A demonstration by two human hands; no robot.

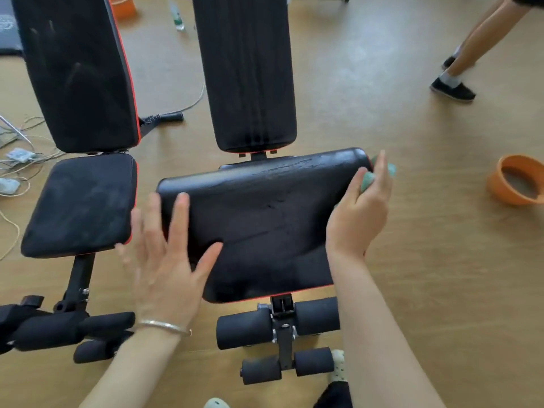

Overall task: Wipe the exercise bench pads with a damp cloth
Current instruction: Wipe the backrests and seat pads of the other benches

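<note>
1 thin silver bangle point(164, 326) at the left wrist, bare forearms point(379, 334), pale dotted socks point(338, 366)

Gym room — two benches point(253, 225), wood floor point(412, 260)

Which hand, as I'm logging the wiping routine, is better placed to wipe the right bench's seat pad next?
Right. The right hand grips the green cloth at the far right corner of the seat pad. The left hand is spread open at the pad's left edge, holding nothing.

head cam | worn, looks forward and down | close over seat pad point(259, 225) | wide-angle
</note>
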